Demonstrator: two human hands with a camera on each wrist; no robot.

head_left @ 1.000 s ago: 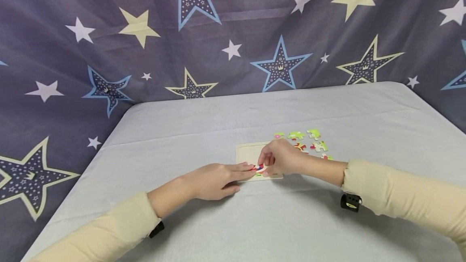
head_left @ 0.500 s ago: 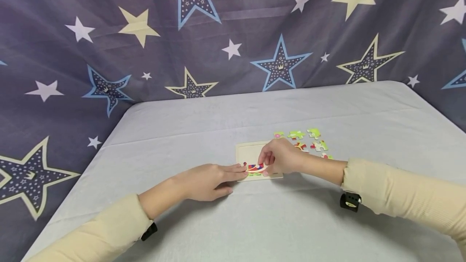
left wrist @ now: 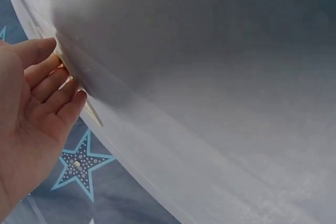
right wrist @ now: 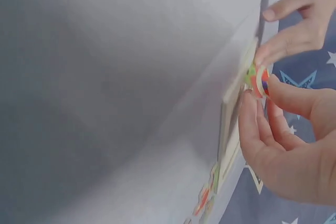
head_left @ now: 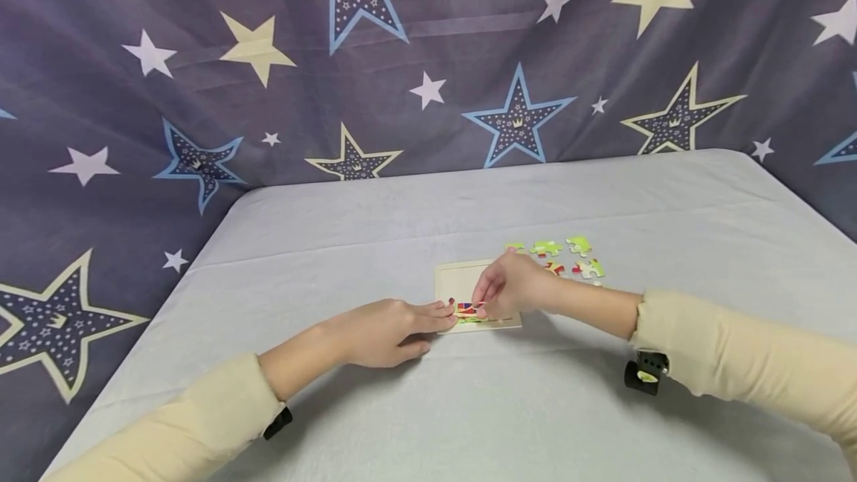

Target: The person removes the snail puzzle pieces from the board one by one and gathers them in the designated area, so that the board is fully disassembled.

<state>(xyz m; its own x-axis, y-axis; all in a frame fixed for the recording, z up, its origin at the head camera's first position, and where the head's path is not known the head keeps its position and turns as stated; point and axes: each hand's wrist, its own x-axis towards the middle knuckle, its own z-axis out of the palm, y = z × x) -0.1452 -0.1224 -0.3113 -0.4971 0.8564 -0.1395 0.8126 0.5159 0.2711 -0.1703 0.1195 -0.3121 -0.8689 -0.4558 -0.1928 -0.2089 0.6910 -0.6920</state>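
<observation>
A shallow wooden puzzle tray (head_left: 458,275) lies on the table, with red, blue and green jigsaw pieces (head_left: 465,311) along its near side. My left hand (head_left: 384,333) reaches in from the left. Its fingers are extended, the tips resting at the tray's left edge beside those pieces. Over the tray's right part, my right hand (head_left: 518,288) pinches a jigsaw piece between thumb and fingers. In the right wrist view, colourful jigsaw pieces (right wrist: 260,81) show at the fingertips; the fingers cover much of the held one. The right hand hides part of the tray.
Several loose green and red jigsaw pieces (head_left: 579,246) lie beyond and to the right of the tray, some partly behind the right hand. A light cloth covers the table (head_left: 348,244). A star-patterned curtain (head_left: 428,43) hangs along its back and left sides.
My left hand has drawn back a little to the left, uncovering more of the pieces in the tray. The right hand has stayed almost in place, its fingers shifting slightly on the jigsaw piece.
</observation>
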